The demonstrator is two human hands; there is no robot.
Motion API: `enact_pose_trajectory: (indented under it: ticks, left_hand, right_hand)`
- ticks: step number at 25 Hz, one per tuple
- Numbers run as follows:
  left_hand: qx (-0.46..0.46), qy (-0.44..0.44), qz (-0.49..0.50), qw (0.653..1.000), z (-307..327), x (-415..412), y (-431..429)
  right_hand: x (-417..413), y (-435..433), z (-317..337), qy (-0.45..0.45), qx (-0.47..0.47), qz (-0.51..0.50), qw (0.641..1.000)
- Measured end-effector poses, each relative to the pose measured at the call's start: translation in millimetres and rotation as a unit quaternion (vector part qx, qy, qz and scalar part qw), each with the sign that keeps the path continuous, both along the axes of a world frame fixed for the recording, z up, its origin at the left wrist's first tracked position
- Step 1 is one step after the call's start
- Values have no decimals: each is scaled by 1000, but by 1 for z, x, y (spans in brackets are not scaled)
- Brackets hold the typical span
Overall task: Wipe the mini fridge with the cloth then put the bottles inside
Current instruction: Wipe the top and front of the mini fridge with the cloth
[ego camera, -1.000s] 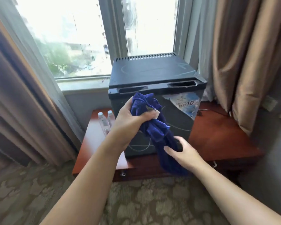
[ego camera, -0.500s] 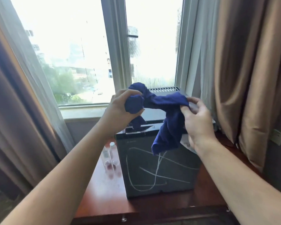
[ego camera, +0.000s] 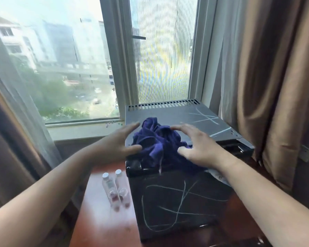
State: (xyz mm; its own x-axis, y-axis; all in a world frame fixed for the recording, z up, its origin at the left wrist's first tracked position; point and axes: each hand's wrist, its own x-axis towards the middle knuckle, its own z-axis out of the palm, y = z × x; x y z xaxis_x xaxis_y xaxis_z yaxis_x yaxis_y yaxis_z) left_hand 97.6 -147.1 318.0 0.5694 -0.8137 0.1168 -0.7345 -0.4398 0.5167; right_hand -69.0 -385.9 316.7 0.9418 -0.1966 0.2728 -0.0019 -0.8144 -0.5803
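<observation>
Your cloth [ego camera: 159, 145] lies bunched on top of the mini fridge [ego camera: 178, 202], at its front edge, with a fold hanging over the closed door. Your left hand [ego camera: 118, 143] is spread open against the cloth's left side, thumb touching it, gripping nothing. Your right hand [ego camera: 198, 145] is also open, fingers arched over the cloth's right side. The two bottles [ego camera: 115, 189] stand capped just left of the fridge on the wooden table [ego camera: 103, 229].
</observation>
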Motion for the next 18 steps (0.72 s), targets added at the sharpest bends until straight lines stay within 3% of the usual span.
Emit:
enact_pose_trajectory:
  ticks: [3,6,12,18]
  left_hand:
    - [15,-106,-62,992,-25,-18,-16]
    - [-1,-191,-50,980,-38,-29,-21]
    - [3,-93,24,995,-17,22,-28]
    - [81,-71,135,985,-8,100,-61]
  right_hand:
    - [17,19,-12,65,-87,59,992]
    - [38,46,-20,89,-90,85,988]
    - [109,42,-22,107,-93,84,986]
    - [217,17,-7,178,-142,117,967]
